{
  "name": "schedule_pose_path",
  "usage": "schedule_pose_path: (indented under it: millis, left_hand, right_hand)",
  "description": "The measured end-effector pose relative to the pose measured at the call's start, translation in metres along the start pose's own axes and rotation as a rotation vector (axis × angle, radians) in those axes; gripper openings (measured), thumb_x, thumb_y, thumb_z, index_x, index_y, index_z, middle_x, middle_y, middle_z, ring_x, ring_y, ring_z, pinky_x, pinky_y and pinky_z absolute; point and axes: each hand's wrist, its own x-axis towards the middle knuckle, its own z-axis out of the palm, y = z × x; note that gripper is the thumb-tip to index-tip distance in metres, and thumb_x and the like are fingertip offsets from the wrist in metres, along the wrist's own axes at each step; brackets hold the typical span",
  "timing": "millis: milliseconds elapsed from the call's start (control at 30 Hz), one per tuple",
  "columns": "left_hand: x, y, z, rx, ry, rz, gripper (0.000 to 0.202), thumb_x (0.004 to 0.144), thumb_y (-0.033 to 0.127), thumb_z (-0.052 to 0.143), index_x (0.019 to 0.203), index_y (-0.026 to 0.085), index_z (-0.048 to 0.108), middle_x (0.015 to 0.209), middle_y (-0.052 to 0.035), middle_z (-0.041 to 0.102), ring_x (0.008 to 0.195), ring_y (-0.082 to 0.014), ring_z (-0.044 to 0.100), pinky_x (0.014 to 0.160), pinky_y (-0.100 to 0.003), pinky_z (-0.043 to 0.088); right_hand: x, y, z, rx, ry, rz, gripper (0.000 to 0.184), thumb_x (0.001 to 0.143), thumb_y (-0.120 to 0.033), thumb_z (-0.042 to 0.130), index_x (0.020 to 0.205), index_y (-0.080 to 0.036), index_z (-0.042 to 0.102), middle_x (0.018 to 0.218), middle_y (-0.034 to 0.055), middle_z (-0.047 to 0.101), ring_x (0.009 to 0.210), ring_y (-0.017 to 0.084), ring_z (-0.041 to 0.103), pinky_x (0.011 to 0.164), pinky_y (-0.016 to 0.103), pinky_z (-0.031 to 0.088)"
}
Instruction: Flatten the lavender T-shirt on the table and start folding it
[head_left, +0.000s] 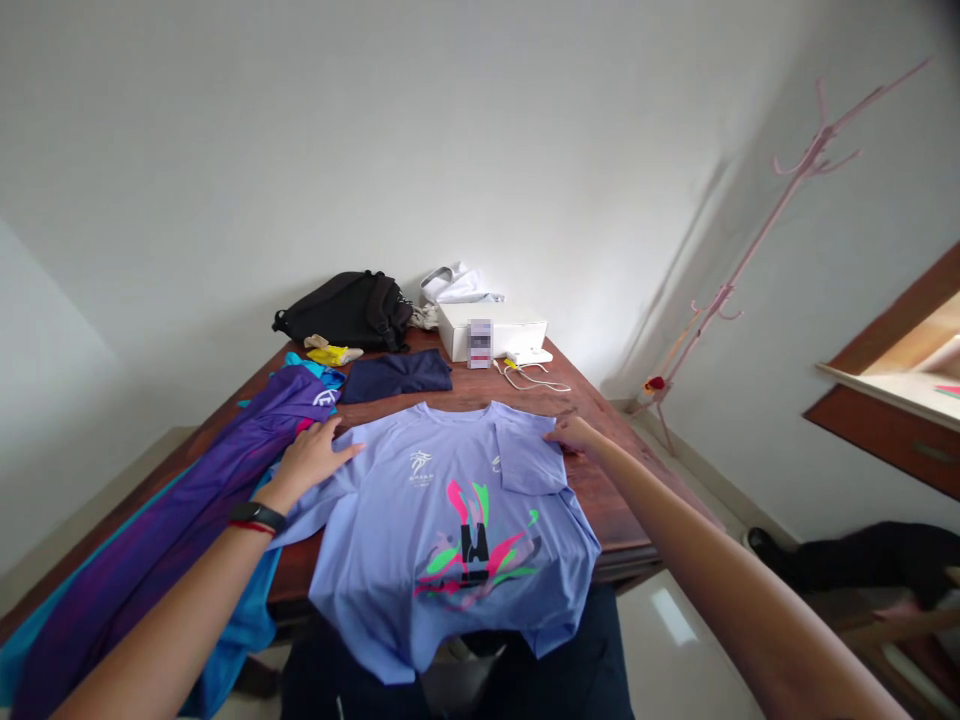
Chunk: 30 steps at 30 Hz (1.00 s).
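Observation:
A periwinkle T-shirt [450,540] with a pink, green and black print lies spread flat on the wooden table [611,500]. Its sleeve on the right side is folded inward over the body. My left hand [315,462] rests flat on the shirt's left shoulder and sleeve, fingers apart. My right hand [574,435] lies at the right shoulder, fingertips on the folded sleeve's edge, with no clear grip.
A purple and teal garment [165,520] lies along the table's left side. Farther back are a navy cloth [397,377], a yellow item [328,355], a black bag [345,310], a white box [491,330] and a white cable [532,378]. A pink coat rack [750,250] stands to the right.

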Motion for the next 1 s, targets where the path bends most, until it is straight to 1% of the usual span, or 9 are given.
schedule_pose_path:
  millis: [67,100,200,300,400,467,600,800,1000]
  left_hand:
    - [0.004,0.000,0.000,0.062,-0.027,0.037,0.081,0.085,0.062,0.066,0.143,0.010,0.046,0.132,-0.0216,0.063,0.120,-0.0361,0.059,0.095,-0.037,0.042]
    - [0.006,0.000,0.001,0.067,-0.049,0.069,0.076,0.086,0.061,0.066,0.140,0.011,0.048,0.130,-0.0196,0.064,0.117,-0.0339,0.060,0.092,-0.035,0.042]
    - [0.011,0.002,0.003,0.033,-0.091,0.145,0.048,0.089,0.052,0.068,0.117,0.013,0.062,0.115,-0.0094,0.070,0.103,-0.0243,0.064,0.085,-0.025,0.040]
    - [0.013,0.003,0.005,0.033,-0.091,0.181,0.030,0.094,0.042,0.065,0.099,0.013,0.065,0.100,-0.0055,0.071,0.093,-0.0205,0.064,0.081,-0.023,0.038]
    - [0.011,0.001,0.006,0.042,-0.062,0.182,0.024,0.097,0.036,0.062,0.101,0.013,0.064,0.101,-0.0044,0.070,0.095,-0.0202,0.062,0.082,-0.023,0.036]
    - [0.012,-0.001,0.005,0.043,-0.052,0.170,0.024,0.098,0.036,0.062,0.105,0.013,0.064,0.101,-0.0036,0.070,0.095,-0.0202,0.061,0.080,-0.022,0.035]
    - [0.024,-0.001,0.002,0.030,-0.061,0.153,0.024,0.098,0.036,0.062,0.101,0.013,0.064,0.093,-0.0015,0.068,0.091,-0.0201,0.061,0.076,-0.022,0.034]
    - [0.055,0.011,-0.001,-0.006,-0.048,0.117,0.030,0.101,0.038,0.059,0.109,0.009,0.063,0.098,-0.0019,0.069,0.092,-0.0176,0.060,0.078,-0.021,0.035]
    - [0.072,0.015,0.003,-0.014,-0.040,0.095,0.032,0.100,0.040,0.058,0.102,0.009,0.064,0.093,-0.0012,0.069,0.086,-0.0154,0.056,0.078,-0.020,0.036]
  right_hand:
    - [0.001,0.001,0.000,-0.019,-0.017,0.005,0.036,0.076,-0.022,0.074,0.053,-0.019,0.047,0.043,-0.0056,0.046,0.040,0.009,0.042,0.042,0.020,0.032]
    - [0.001,0.001,0.000,-0.028,-0.013,0.005,0.032,0.079,-0.023,0.071,0.056,-0.019,0.050,0.045,-0.0053,0.048,0.042,0.009,0.045,0.043,0.020,0.034]
    - [0.003,0.001,0.002,-0.063,0.037,0.002,0.020,0.089,-0.026,0.060,0.071,-0.017,0.058,0.056,-0.0020,0.058,0.050,0.012,0.056,0.048,0.020,0.041]
    - [0.001,0.001,0.008,-0.125,0.121,-0.002,0.015,0.091,-0.029,0.057,0.091,-0.016,0.063,0.078,0.0058,0.070,0.071,0.019,0.068,0.060,0.024,0.048]
    - [-0.002,0.000,0.014,-0.194,0.205,-0.016,0.022,0.092,-0.028,0.056,0.108,-0.015,0.062,0.104,0.0142,0.072,0.097,0.027,0.070,0.077,0.030,0.050]
    - [-0.004,-0.001,0.017,-0.230,0.242,-0.026,0.028,0.094,-0.028,0.052,0.118,-0.015,0.060,0.112,0.0173,0.071,0.106,0.029,0.068,0.084,0.033,0.050]
    - [-0.004,-0.007,0.023,-0.284,0.280,-0.035,0.036,0.098,-0.029,0.043,0.130,-0.016,0.053,0.114,0.0197,0.070,0.109,0.032,0.068,0.088,0.038,0.049]
    - [0.011,-0.020,0.024,-0.345,0.287,-0.022,0.038,0.100,-0.030,0.038,0.133,-0.016,0.051,0.113,0.0211,0.070,0.108,0.034,0.068,0.088,0.042,0.049]
    - [0.027,-0.028,0.023,-0.395,0.291,-0.019,0.039,0.101,-0.031,0.037,0.133,-0.015,0.050,0.112,0.0220,0.070,0.105,0.034,0.069,0.086,0.043,0.049]
